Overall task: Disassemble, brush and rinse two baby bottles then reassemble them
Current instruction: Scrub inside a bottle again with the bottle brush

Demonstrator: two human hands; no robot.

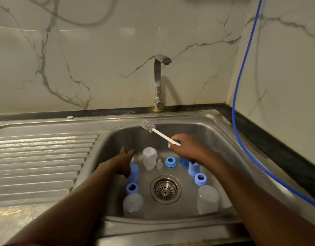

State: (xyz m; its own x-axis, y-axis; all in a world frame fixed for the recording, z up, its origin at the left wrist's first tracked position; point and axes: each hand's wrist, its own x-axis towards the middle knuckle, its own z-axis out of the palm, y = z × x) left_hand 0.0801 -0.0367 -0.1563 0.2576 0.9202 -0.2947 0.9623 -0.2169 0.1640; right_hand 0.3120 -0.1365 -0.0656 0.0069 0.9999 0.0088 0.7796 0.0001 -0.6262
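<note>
Two clear plastic bottle bodies [133, 205] [207, 198] lie nearest in the stainless steel sink basin [222, 139], blue screw rings [132, 188] and caps around the round metal drain [165, 189]. Farther back, the left hand [123, 161] hangs open and empty — the right hand [186, 148] has its grip pinched on a white-handled grey bottle brush [158, 133].

Bottles [149, 160], rings [170, 161] in sink [217, 132] around drain [165, 189]; tap [159, 82] behind; drainboard [41, 157] left

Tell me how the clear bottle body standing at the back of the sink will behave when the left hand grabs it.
The bottle body looks like thin clear plastic with nothing visible inside, so probably light. It stands narrow end down, so a nudge from the left hand could tip it and let it roll across the sink. The sink floor looks wet, so it may be slippery.
</note>
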